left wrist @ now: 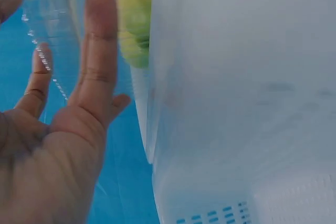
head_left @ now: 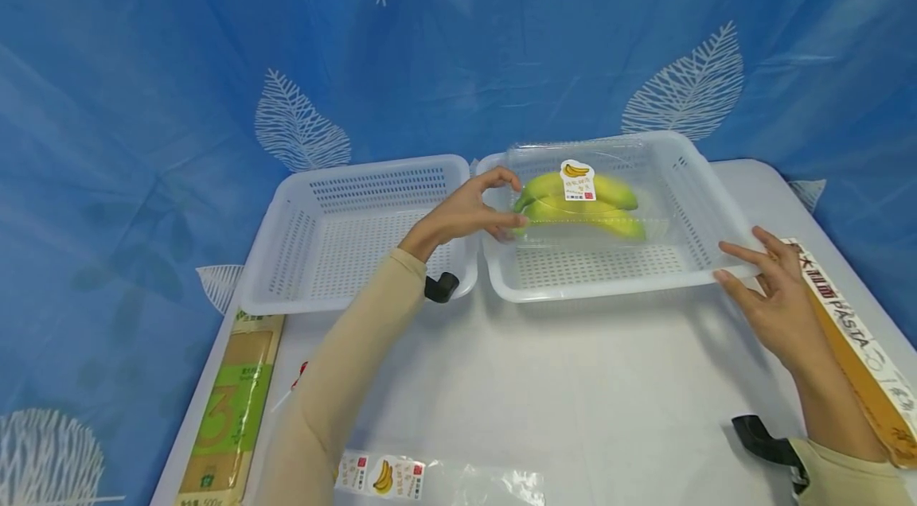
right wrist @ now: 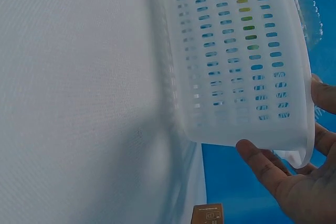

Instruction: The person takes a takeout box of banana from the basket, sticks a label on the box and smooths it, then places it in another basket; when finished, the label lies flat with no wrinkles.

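A clear plastic box (head_left: 655, 204) holds yellow-green bananas (head_left: 580, 212) under a banana sticker (head_left: 577, 181). It lies over the right white basket (head_left: 609, 289). My left hand (head_left: 469, 208) grips the box's left end, thumb on the near side and fingers toward the far side. The left wrist view shows these fingers (left wrist: 100, 51) against the clear plastic, with part of the bananas (left wrist: 135, 19) beyond. At the basket's near right corner, my right hand (head_left: 777, 303) holds the rim; the right wrist view shows its fingers (right wrist: 262, 166) at the basket's end wall.
Left of it stands another white basket (head_left: 286, 305). A green-labelled noodle pack (head_left: 232, 402) lies at the table's left edge, a pasta box (head_left: 852, 339) at the right. Banana stickers (head_left: 383, 476) on clear film lie at the front. Blue leaf-patterned cloth (head_left: 487, 36) hangs behind.
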Demonstrator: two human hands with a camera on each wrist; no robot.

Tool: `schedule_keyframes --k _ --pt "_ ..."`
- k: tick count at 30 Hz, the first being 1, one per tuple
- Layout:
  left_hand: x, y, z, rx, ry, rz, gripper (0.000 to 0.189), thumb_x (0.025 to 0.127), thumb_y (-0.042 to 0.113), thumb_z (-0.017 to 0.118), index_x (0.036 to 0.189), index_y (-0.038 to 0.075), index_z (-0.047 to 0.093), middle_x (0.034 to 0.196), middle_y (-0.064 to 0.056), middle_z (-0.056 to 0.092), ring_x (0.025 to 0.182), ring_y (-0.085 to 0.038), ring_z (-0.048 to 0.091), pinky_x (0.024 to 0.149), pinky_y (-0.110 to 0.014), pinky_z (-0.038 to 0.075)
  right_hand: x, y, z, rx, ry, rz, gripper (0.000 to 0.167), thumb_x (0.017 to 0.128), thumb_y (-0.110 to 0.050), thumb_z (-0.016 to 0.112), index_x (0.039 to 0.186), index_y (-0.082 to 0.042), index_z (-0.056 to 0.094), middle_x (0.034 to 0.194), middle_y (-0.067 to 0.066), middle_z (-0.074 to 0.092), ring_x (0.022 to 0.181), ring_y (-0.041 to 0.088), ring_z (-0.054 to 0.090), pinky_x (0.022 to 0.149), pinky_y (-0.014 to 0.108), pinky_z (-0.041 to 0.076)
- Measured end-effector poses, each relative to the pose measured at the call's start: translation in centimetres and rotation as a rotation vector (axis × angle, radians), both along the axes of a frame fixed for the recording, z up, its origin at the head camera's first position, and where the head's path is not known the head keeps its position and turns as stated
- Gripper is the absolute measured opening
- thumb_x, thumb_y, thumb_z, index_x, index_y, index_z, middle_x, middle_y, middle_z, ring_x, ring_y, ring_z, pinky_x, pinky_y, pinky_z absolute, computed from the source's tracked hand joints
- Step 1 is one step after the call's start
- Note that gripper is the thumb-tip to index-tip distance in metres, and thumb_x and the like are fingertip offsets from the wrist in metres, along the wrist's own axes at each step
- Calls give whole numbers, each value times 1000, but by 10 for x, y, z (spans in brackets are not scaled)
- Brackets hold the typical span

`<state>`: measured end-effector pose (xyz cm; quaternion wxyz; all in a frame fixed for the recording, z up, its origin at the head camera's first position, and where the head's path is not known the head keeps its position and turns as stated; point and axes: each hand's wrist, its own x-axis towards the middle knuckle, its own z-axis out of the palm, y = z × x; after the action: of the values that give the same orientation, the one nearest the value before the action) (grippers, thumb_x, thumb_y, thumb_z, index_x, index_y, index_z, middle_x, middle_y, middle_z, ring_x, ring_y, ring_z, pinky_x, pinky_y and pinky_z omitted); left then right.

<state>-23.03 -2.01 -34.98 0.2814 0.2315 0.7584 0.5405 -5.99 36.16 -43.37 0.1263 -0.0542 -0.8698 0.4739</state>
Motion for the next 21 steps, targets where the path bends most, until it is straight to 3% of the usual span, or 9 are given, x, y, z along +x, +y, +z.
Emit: schedule_keyframes --k 5,11,17,21 --pt "-2 8 -3 -34 -20 5 54 86 19 76 130 8 47 158 -14 22 80 -35 71 82 -48 58 0 0 1 13 -18 1 47 100 -16 57 144 -7 48 165 0 1 152 34 -3 121 51 5" --pt "-2 21 -4 -52 -75 9 53 87 16 75 131 7 47 159 -16 20 89 -46 68 81 -46 59 1 1 0 8 -23 9 47 100 -15 57 145 -8 47 165 2 0 151 37 -3 120 55 3" --pt "6 34 -8 -133 -64 -45 51 88 19 75 128 11 46 158 -10 20 88 -41 69 77 -39 60 0 1 0 7 -30 8 46 100 -17 56 145 -10 47 165 0 -1 151 37 -5 120 56 4" --pt "14 37 -11 -175 -72 -50 55 87 21 76 130 9 44 153 -10 28 89 -39 69 76 -42 60 0 1 0 7 -26 9 46 100 -17 56 145 -11 48 165 0 0 151 37 -3 120 55 5"
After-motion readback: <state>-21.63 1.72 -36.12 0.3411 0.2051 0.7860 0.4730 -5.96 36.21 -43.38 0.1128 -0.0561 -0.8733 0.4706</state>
